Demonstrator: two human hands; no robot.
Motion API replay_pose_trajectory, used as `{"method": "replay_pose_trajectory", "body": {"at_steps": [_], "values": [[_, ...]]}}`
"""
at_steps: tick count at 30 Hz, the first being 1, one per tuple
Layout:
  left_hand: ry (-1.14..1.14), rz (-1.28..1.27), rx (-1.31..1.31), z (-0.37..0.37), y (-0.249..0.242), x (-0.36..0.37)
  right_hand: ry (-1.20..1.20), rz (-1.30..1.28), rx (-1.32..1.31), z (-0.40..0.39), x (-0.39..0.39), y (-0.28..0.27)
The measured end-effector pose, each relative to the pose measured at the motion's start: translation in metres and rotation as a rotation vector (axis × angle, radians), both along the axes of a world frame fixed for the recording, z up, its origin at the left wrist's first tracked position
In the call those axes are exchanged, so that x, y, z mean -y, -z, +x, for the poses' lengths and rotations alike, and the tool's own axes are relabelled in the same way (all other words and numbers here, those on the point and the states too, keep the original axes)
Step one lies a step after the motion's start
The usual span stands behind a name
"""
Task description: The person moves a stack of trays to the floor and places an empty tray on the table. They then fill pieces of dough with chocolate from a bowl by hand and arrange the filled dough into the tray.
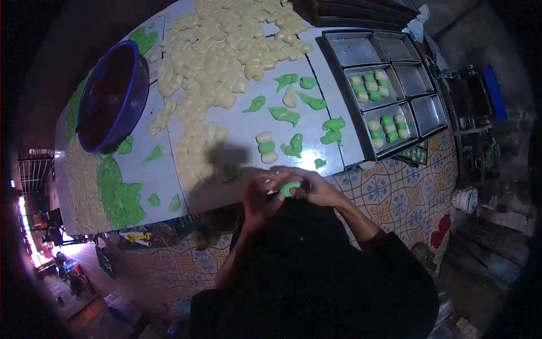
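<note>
Both my hands meet at the table's front edge, around a small green dough piece (pixel 290 188). My left hand (pixel 261 195) curls at its left side, and my right hand (pixel 316 189) closes on it from the right. Just beyond them on the white table (pixel 237 121) lies a short row of dough balls (pixel 266 148), white, green and white. Loose green dough pieces (pixel 284 115) are scattered farther off. Behind them spreads a large mass of cream dough pieces (pixel 226 51).
A dark metal tray (pixel 345 93) with square compartments stands at the right; two compartments hold green and white balls. A purple basin (pixel 127 107) is at the left, near flattened green dough (pixel 118 195). Patterned floor tiles (pixel 389 186) lie beyond the table edge.
</note>
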State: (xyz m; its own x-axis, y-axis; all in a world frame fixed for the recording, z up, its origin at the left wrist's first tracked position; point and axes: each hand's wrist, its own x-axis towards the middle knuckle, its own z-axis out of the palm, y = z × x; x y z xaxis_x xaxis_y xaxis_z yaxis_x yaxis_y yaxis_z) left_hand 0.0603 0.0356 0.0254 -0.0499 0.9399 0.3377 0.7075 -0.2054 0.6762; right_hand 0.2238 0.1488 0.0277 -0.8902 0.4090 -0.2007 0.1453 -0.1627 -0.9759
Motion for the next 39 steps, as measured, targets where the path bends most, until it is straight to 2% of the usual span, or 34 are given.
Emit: {"method": "replay_pose_trajectory", "body": {"at_steps": [2,3,5,7,8,9,10,11,12,13,14,16,18,19,20,22,23,25,26,28,29,30,32,34,36,38,39], "values": [[-0.457,0.070,0.920,-0.001,0.020,0.004,0.113,0.338,0.104,-0.007,-0.013,0.011],[-0.462,0.072,0.921,-0.006,0.013,0.003,0.154,0.354,0.084,-0.013,-0.021,0.024],[-0.648,0.101,0.873,-0.021,-0.002,0.004,0.193,0.368,0.061,-0.019,-0.024,0.035],[-0.707,0.096,0.823,-0.028,0.012,0.015,0.113,0.548,0.121,-0.020,-0.027,0.034],[-0.770,0.091,0.774,-0.027,0.021,0.017,0.102,0.554,0.122,-0.019,-0.031,0.036],[-0.779,0.093,0.778,-0.024,0.030,0.018,0.228,0.699,0.062,-0.016,-0.034,0.039],[-0.646,0.086,0.494,-0.019,0.039,0.018,0.357,0.842,-0.001,-0.014,-0.037,0.041],[-0.508,0.076,0.212,-0.013,0.043,0.017,0.236,1.024,0.120,-0.015,-0.048,0.026],[-0.343,0.009,0.011,-0.006,0.021,0.001,0.149,1.017,0.211,-0.020,-0.055,0.028],[-0.203,-0.032,-0.089,0.003,0.011,-0.011,0.078,0.972,0.180,-0.025,-0.062,0.034],[-0.063,-0.039,-0.209,0.007,0.021,-0.019,0.010,0.932,0.145,-0.029,-0.069,0.042],[-0.069,-0.027,-0.390,0.016,0.038,-0.032,0.023,0.979,0.130,-0.034,-0.078,0.054],[-0.097,0.030,-0.494,0.009,0.054,-0.038,0.085,0.794,0.058,-0.035,-0.093,0.043],[-0.120,0.075,-0.590,0.006,0.061,-0.039,0.288,0.745,0.046,-0.026,-0.096,0.030],[-0.148,0.084,-0.526,0.005,0.064,-0.043,0.407,0.697,0.063,-0.018,-0.105,0.022],[-0.164,0.072,-0.416,0.003,0.061,-0.054,0.446,0.683,0.088,-0.002,-0.116,-0.003],[-0.167,0.071,-0.417,0.004,0.061,-0.059,0.444,0.683,0.086,0.001,-0.118,0.007],[-0.161,0.076,-0.378,0.005,0.061,-0.068,0.212,1.020,0.155,0.007,-0.123,0.041],[-0.160,0.083,-0.378,0.005,0.060,-0.068,-0.021,1.067,0.386,0.012,-0.129,0.046],[-0.154,0.085,-0.332,0.001,0.058,-0.064,0.294,0.948,0.377,-0.004,-0.102,0.018],[-0.158,0.088,-0.333,-0.001,0.057,-0.063,0.226,1.265,0.462,-0.010,-0.092,0.015],[-0.130,0.093,-0.324,-0.002,0.057,-0.060,0.166,1.381,0.367,-0.018,-0.081,0.000],[-0.071,0.103,-0.308,-0.005,0.056,-0.052,0.044,1.250,0.329,-0.023,-0.078,0.027],[-0.083,0.106,-0.331,-0.005,0.062,-0.055,0.122,1.005,0.212,-0.019,-0.100,0.044],[-0.092,0.082,-0.356,-0.006,0.059,-0.051,0.284,0.764,0.276,-0.010,-0.121,0.020],[-0.076,0.055,-0.361,-0.009,0.053,-0.052,0.325,0.868,0.393,0.000,-0.146,0.016],[-0.080,0.039,-0.343,-0.008,0.046,-0.051,0.182,1.025,0.379,0.001,-0.156,0.016]]}}
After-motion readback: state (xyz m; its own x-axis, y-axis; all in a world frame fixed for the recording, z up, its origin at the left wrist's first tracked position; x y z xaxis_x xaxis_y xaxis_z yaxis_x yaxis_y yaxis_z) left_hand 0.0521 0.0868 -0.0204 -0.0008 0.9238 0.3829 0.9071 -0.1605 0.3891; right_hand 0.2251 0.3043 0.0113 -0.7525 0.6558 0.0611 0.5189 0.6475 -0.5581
